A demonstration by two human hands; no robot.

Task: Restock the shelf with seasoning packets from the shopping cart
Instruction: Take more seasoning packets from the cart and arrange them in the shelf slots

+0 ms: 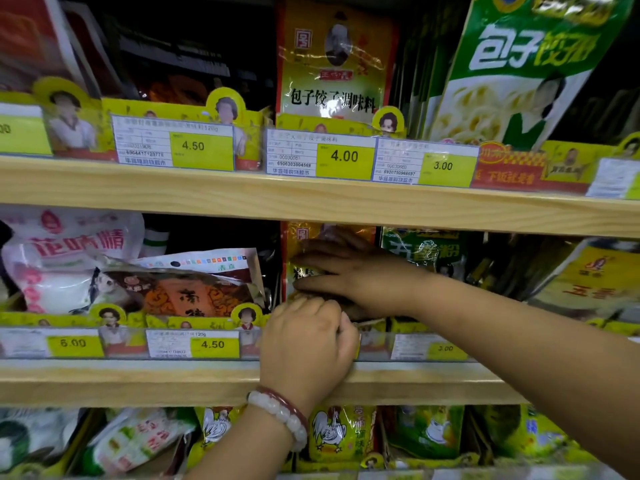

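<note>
Pressing a yellow seasoning packet [303,251] upright into the middle shelf [207,379], both hands at work.

Head view: right hand [349,271] reached in from the right, fingers straight and flat against the packet's front, holding it back between the tilted orange packet [194,292] and the green packet [426,251]. Left hand [306,344], wearing a pale bead bracelet [280,414], came up from below with fingers curled at the packet's lower edge by the price rail [207,344]; could not tell whether anything was pinched. Matched a yellow packet [332,64] one shelf up, above the 4.00 tag [344,156]. Rooster packets [341,434] stood on the bottom shelf.
</note>
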